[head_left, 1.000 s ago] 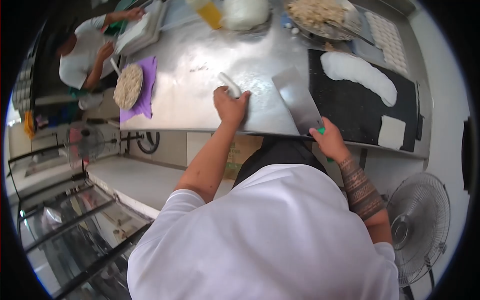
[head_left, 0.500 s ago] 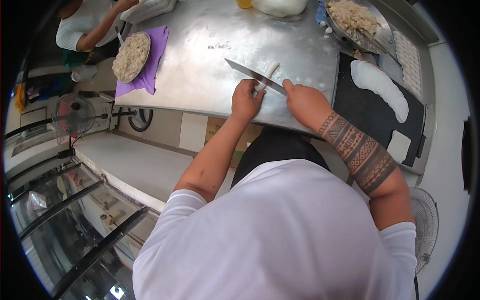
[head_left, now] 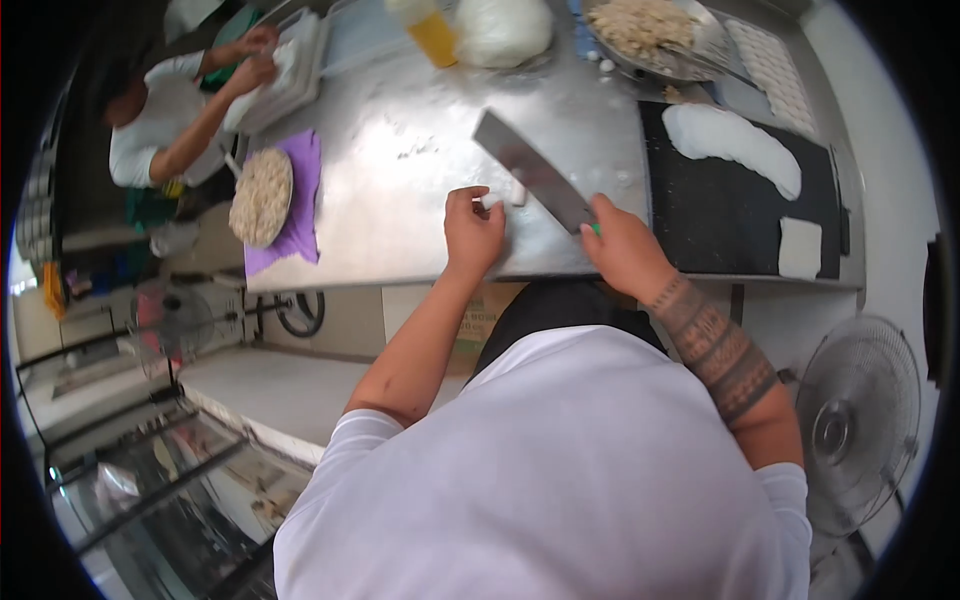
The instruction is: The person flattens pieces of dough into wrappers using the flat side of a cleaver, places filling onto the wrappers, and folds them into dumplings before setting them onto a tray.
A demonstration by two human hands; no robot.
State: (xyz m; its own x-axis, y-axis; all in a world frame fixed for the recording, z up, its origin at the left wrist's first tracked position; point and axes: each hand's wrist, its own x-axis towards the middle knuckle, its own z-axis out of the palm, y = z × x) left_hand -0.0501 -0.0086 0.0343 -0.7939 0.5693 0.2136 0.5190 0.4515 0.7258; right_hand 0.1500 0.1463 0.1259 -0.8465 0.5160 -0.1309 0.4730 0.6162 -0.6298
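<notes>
My right hand grips the handle of a broad-bladed cleaver, a bit of green showing by the fingers. The blade is raised at a slant over the metal table and points to the far left. Curled fingers of my left hand hold a small white piece of dough above the table's near part. Between that hand and the blade is another short white dough piece, partly smeared by motion.
A bowl of pale filling rests on a purple cloth at left. Farther back are a bottle of yellow liquid, a bagged white mass and a metal bowl. A black board holds white pieces. A co-worker handles white containers.
The cleaver has lifted off the dough strip and swung to a steeper slant. My left hand has shifted slightly left, holding a short piece. The view has turned, bringing more of the co-worker in.
</notes>
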